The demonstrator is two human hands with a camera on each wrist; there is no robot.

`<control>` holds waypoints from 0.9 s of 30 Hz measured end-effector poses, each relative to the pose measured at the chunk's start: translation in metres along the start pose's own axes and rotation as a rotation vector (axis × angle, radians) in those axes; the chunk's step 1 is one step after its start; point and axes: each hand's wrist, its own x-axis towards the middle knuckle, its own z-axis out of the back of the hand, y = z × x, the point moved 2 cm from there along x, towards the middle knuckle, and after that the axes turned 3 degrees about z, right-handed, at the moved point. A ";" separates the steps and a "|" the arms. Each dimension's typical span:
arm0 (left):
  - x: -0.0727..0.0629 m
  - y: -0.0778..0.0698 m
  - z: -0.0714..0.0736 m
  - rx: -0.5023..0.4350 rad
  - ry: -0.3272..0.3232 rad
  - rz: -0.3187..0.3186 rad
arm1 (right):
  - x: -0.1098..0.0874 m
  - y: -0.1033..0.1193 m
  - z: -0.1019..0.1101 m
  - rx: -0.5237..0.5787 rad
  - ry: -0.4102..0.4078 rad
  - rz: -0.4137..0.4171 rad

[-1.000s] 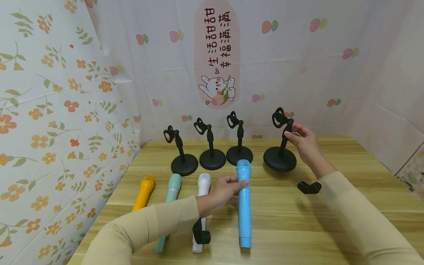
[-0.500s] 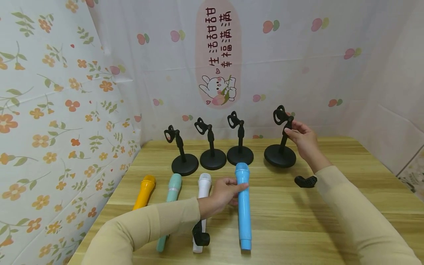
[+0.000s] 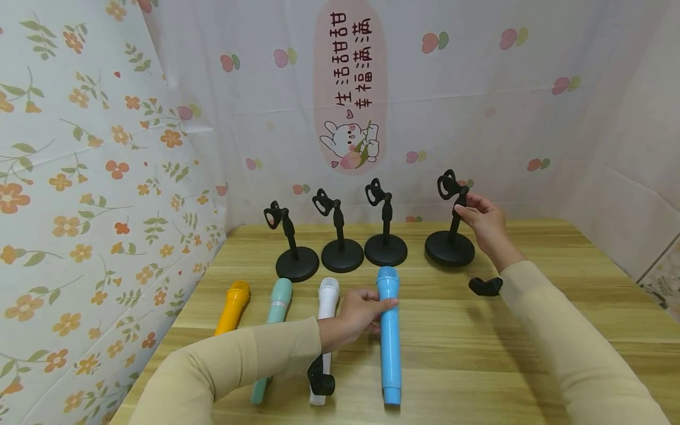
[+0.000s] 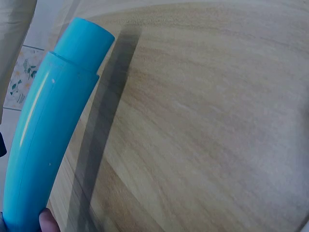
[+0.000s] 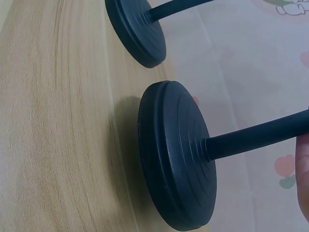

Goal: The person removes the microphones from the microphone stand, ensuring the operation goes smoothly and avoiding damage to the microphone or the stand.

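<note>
My left hand (image 3: 357, 316) grips a blue microphone (image 3: 390, 348) by its upper part, thumb across the front. The left wrist view shows the blue microphone's tail end (image 4: 58, 92) held above the table, its shadow falling on the wood. At the right, my right hand (image 3: 484, 221) pinches the upper pole of a black microphone stand (image 3: 449, 248). In the right wrist view the stand's round base (image 5: 178, 154) casts a shadow on the table; whether it touches the wood I cannot tell. Its clip holds nothing.
Three more black stands, left (image 3: 297, 264), middle (image 3: 342, 255) and right (image 3: 386, 249), line the table's back. A yellow microphone (image 3: 231, 307), a mint-green microphone (image 3: 279, 304) and a white microphone (image 3: 327, 298) lie at the left, partly behind my left arm. A printed curtain (image 3: 451, 106) hangs behind.
The blue microphone has come slightly toward me in my left hand. The stand in my right hand has shifted a little up the head view, away from me, and looks less tilted.
</note>
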 end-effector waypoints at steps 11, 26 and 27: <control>0.003 0.004 0.002 0.028 0.014 -0.005 | 0.006 -0.008 0.000 -0.069 -0.009 0.010; 0.009 0.006 0.002 0.064 0.007 0.006 | 0.010 -0.009 -0.005 -0.112 -0.027 0.003; 0.009 0.006 0.002 0.065 0.006 0.008 | 0.010 -0.009 -0.005 -0.113 -0.030 0.000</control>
